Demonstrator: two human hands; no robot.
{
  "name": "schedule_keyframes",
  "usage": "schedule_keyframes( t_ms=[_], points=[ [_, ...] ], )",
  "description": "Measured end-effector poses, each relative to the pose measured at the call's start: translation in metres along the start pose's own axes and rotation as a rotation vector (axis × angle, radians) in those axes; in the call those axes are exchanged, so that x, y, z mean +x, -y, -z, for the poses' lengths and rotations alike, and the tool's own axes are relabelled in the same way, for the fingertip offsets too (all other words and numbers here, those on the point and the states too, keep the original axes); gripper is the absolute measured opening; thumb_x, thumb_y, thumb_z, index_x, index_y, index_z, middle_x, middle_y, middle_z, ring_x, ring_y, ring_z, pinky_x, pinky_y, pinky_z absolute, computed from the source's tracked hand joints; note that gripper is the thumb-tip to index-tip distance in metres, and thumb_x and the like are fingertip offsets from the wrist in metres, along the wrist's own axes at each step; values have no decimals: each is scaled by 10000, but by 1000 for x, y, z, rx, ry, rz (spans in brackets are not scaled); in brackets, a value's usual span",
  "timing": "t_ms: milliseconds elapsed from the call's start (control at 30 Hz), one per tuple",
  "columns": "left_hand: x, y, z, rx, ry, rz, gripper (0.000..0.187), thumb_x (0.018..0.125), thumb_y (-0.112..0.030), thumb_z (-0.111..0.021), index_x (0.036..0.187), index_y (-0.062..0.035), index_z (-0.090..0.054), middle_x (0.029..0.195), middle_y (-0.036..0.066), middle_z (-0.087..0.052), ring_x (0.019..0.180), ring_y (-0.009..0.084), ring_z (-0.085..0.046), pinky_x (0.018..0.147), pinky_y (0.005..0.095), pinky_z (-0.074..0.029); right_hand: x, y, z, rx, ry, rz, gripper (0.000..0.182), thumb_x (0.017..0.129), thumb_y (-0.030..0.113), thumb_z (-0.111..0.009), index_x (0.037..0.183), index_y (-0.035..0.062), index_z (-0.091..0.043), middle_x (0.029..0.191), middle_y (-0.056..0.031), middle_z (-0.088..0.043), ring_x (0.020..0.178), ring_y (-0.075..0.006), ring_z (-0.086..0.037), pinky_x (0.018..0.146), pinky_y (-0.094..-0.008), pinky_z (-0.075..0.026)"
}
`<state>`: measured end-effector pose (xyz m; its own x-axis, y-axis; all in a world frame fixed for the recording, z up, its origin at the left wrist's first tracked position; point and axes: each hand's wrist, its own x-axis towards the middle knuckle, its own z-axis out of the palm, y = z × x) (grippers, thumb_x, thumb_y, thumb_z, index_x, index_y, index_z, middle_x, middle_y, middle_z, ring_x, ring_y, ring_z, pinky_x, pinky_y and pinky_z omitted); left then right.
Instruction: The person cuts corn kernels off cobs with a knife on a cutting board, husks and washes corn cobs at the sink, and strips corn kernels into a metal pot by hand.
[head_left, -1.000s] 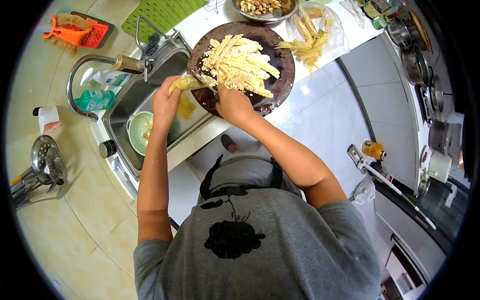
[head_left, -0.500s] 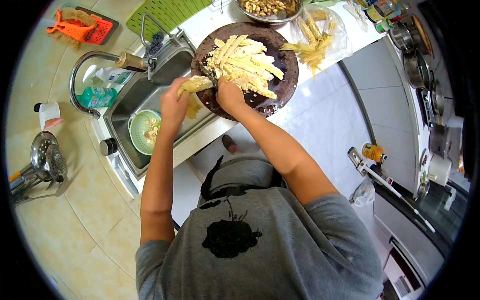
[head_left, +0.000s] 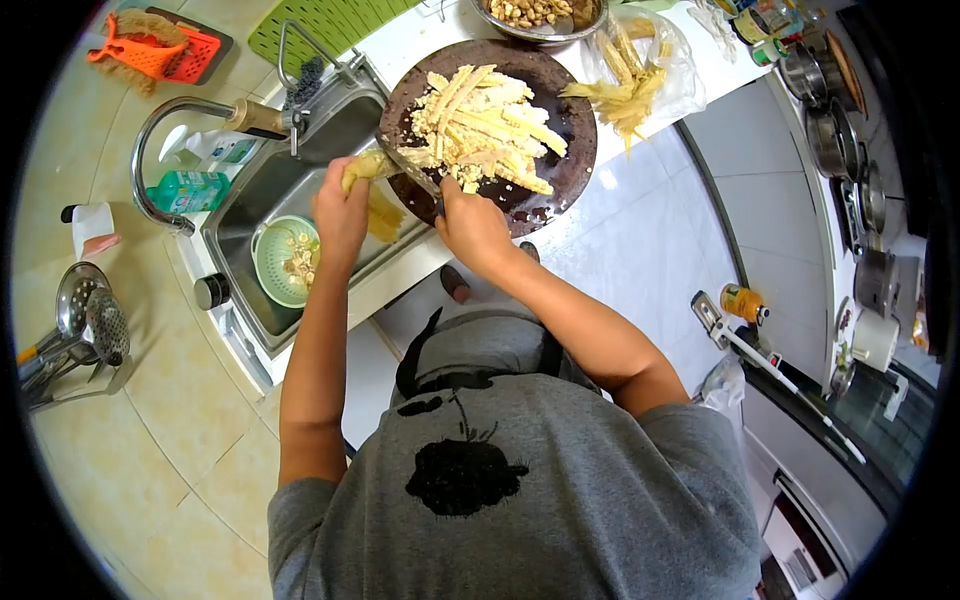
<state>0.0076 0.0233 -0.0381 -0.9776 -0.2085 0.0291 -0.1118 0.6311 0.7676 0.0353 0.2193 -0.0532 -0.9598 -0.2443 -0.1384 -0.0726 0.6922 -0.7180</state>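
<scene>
My left hand is closed around a yellow leafy vegetable stalk at the board's left edge, over the sink side. In my right hand is a kitchen knife, its dark handle in the fist and its blade slanting up and left, right beside the stalk. Both are at the near left rim of a round dark chopping board. On that board lies a heap of pale yellow vegetable strips with small chopped bits around it.
Left of the board is a steel sink holding a green colander with scraps. More yellow stalks lie in a plastic bag at right. Behind the board stands a metal bowl. A curved faucet arches over the sink's left side.
My right hand has moved slightly down and right, and the knife blade now shows at a slant. My left hand has shifted slightly left with the stalk.
</scene>
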Motion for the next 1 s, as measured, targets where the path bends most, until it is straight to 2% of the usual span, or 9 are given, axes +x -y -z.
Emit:
schedule_keyframes(
  t_ms=[267, 367, 567, 667, 700, 800, 833, 967, 1000],
  points=[
    [-3, -7, -8, 96, -44, -119, 225, 850, -149, -572, 1052, -58, -617, 838, 190, -683, 784, 337, -683, 724, 412, -505, 39, -13, -19, -82, 11, -51, 256, 803, 97, -638, 962, -45, -496, 734, -256, -650, 727, -433, -657, 661, -518, -526],
    [2, -1, -7, -29, -9, -25, 221, 851, -141, -573, 1054, -65, -612, 825, 192, -678, 767, 366, -673, 711, 415, -507, 49, -15, -30, -72, -18, -51, 235, 811, 100, -620, 959, -43, -507, 742, -262, -652, 727, -429, -661, 665, -517, -530],
    [-7, -5, -10, 72, 12, -111, 215, 855, -133, -581, 1061, -77, -608, 800, 185, -672, 756, 372, -666, 694, 411, -503, 77, -26, -55, -95, -92, -49, 226, 809, 94, -613, 966, -41, -521, 771, -272, -654, 762, -426, -663, 702, -513, -532],
    [-10, -6, -9, 50, 23, -152, 213, 853, -109, -577, 1061, -77, -606, 814, 181, -672, 770, 371, -664, 699, 406, -503, 81, -48, -59, -68, -34, -132, 254, 813, 119, -614, 992, -39, -529, 811, -270, -659, 803, -423, -662, 730, -507, -530],
    [-10, -7, -5, 40, 26, -143, 212, 850, -93, -576, 1059, -78, -605, 824, 183, -670, 776, 371, -662, 699, 406, -503, 80, -47, -57, -37, -36, -142, 284, 811, 134, -618, 1026, -31, -533, 846, -270, -660, 836, -425, -655, 764, -502, -524],
    [-12, -4, 5, 29, 84, -141, 232, 838, -46, -571, 1065, -82, -600, 864, 187, -661, 803, 373, -654, 709, 407, -503, 75, -56, -41, 25, -11, -134, 266, 826, 112, -616, 1041, -35, -561, 865, -273, -672, 842, -408, -669, 748, -476, -537],
    [-11, 1, 9, 34, 123, -168, 251, 832, -32, -569, 1076, -86, -596, 882, 188, -657, 819, 376, -650, 718, 407, -502, 71, -54, -34, 16, -41, -120, 306, 802, 142, -662, 1022, -40, -552, 810, -269, -665, 800, -416, -665, 718, -481, -539],
    [-9, 16, 11, 102, 166, -259, 341, 809, -1, -570, 1135, -103, -573, 957, 189, -645, 897, 386, -630, 768, 416, -494, 27, -26, 11, 1, -83, 75, 293, 790, 134, -667, 984, -36, -528, 704, -253, -639, 700, -419, -654, 658, -497, -531],
    [-11, 13, 9, 114, 148, -273, 319, 806, 18, -564, 1109, -81, -566, 943, 185, -641, 883, 367, -634, 758, 402, -495, 15, -17, 20, 11, -63, 93, 295, 793, 135, -664, 992, -28, -519, 697, -258, -632, 696, -433, -644, 653, -506, -520]
  ],
)
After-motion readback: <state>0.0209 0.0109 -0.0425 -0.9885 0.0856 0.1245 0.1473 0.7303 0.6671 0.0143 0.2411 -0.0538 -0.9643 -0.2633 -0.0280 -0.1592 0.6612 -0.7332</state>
